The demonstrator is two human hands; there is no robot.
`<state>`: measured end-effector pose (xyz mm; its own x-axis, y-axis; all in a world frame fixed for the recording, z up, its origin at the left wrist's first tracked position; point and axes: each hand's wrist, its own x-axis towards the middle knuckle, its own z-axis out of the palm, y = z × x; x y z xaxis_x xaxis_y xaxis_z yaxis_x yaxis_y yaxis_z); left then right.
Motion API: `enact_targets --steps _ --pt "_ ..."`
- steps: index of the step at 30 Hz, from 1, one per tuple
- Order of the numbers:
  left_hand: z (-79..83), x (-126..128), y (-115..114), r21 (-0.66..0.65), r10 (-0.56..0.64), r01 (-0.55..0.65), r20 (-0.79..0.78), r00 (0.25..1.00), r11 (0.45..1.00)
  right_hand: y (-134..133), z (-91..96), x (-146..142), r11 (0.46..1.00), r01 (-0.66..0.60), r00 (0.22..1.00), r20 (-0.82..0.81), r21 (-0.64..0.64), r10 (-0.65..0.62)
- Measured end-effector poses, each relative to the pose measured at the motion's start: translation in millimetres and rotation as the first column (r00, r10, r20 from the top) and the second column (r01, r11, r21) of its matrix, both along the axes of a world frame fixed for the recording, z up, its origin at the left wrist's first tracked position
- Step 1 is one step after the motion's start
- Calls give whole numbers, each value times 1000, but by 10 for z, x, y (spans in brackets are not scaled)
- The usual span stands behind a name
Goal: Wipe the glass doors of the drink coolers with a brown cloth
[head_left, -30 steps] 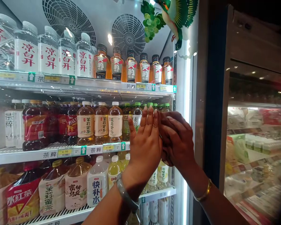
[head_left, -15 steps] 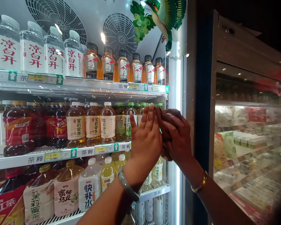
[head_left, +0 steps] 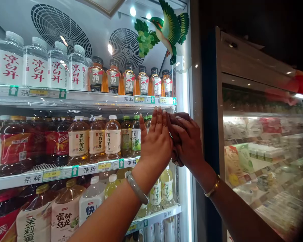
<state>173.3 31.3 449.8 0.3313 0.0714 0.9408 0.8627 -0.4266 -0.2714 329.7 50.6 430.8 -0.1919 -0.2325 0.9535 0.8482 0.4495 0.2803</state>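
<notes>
My left hand [head_left: 156, 139] is raised with its palm to the glass front of a drinks fridge, fingers stretched upward and thumb apart. A grey bangle [head_left: 137, 189] circles its wrist. Beside it, partly overlapping, my right hand [head_left: 190, 143] lies against the glass near the door's right edge, its fingers extended up and to the left. That wrist wears a gold-coloured bracelet [head_left: 213, 187]. A dark hand-like shape between the two looks like a reflection. Neither hand shows an object in it. Behind the left fingers stand green-capped tea bottles [head_left: 135, 134].
The upper shelf holds water bottles [head_left: 35, 65] and amber drink bottles [head_left: 128, 82]. Below are jasmine tea bottles [head_left: 112, 137] and larger bottles [head_left: 65, 208]. A bird sticker [head_left: 169, 30] decorates the glass. Another lit refrigerated case [head_left: 257, 158] stands to the right.
The view has tilted up slightly, so the shelves appear lower and a little further left. Both hands keep the same pose side by side, shifted slightly left in the picture.
</notes>
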Motion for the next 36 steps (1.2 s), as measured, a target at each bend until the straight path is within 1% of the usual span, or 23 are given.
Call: enact_targets --steps 1,2,3,5,7,8,9,10,12,14,16,17,19,21,23,25,27,29,31,33,36 --pt "-3 -15 5 3 -5 5 -6 1000 1000 17 -7 50 1000 6 1000 7 12 -6" --pt "2 -24 9 3 -9 9 -11 1000 1000 39 27 94 1000 9 1000 -1 18 -9" --pt "20 -27 14 -2 -11 11 -17 1000 1000 62 102 125 1000 8 1000 -22 17 -8" --pt "102 -20 18 -18 -8 8 -30 1000 1000 101 342 125 1000 0 996 -92 10 1" --pt "229 -7 19 -31 3 -4 -34 999 1000 114 600 45 1000 -11 989 -146 19 14" --pt "297 -5 20 -35 10 -11 -29 1000 999 109 695 -11 1000 -16 989 -148 23 20" --pt "358 -9 20 -38 18 -18 -19 1000 999 97 751 -67 999 -22 990 -139 26 25" --pt "407 -18 22 -41 24 -24 -10 1000 999 81 767 -114 999 -28 992 -119 30 32" --pt "458 -54 26 -42 30 -30 -10 1000 999 50 695 -149 999 -36 998 -55 29 37" --pt "456 -100 30 -34 25 -26 -21 999 999 39 575 -93 999 -30 1000 6 29 30" --pt "442 -141 33 -24 11 -11 -21 1000 1000 61 527 16 999 -14 999 39 31 13" --pt "444 -155 33 -22 3 -4 -16 1000 1000 82 554 67 1000 -5 999 36 31 4" --pt "485 -168 30 -27 -4 4 -4 1000 1000 133 702 114 1000 4 1000 -13 31 -3" --pt "564 -165 19 -37 1 0 15 1000 999 168 906 63 999 4 996 -85 38 -1" --pt "647 -158 0 -44 12 -11 35 999 999 168 1052 -61 998 -7 994 -111 56 13" --pt "697 -164 -25 -43 22 -21 38 999 999 131 1069 -187 998 -24 998 -56 60 27" --pt "705 -195 -44 -34 26 -25 29 999 999 81 970 -243 998 -31 999 25 48 30" --pt "692 -245 -50 -25 28 -27 39 999 999 45 845 -210 999 -15 997 73 37 13" --pt "688 -299 -41 -24 34 -33 59 998 999 37 795 -132 999 7 997 71 36 -10" --pt "714 -338 -29 -31 39 -38 63 997 999 53 869 -88 999 12 999 29 38 -13" --pt "797 -361 -33 -44 35 -32 53 998 999 82 1110 -190 999 -10 999 -48 32 12"
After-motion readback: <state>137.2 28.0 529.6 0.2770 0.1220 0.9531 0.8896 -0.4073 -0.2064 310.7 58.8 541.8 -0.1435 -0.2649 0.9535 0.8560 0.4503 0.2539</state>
